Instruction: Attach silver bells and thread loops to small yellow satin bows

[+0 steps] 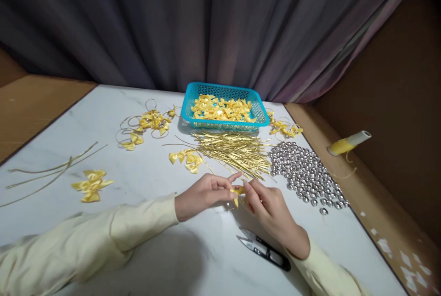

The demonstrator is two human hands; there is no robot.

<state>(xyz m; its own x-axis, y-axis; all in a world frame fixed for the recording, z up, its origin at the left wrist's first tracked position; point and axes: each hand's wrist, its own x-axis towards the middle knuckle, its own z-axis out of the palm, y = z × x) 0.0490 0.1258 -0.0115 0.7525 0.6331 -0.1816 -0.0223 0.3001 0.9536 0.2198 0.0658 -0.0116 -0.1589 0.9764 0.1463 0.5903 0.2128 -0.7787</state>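
Note:
Both hands meet over the middle of the white table, pinching one yellow ribbon bow [235, 198] between them. My left hand [210, 191] grips its left side with thumb and fingers, one finger stretched out. On the bow's right side, my right hand [267, 202] is closed with thumb against fingers. A thin wire loop and a shiny bit hang just below the bow, partly hidden by the fingers. Just beyond the hands lies a heap of gold twist ties [234, 149]. Black-handled thread snips [263, 249] rest below my right hand.
A blue basket [225, 125] of yellow bows stands at the back. Silver bells [303, 172] are heaped at right, near a yellow thread spool [348, 143]. Looped bows [151, 121] lie back left, others [284, 128] back right. Loose bows [92, 185] and gold ties [55, 169] lie left.

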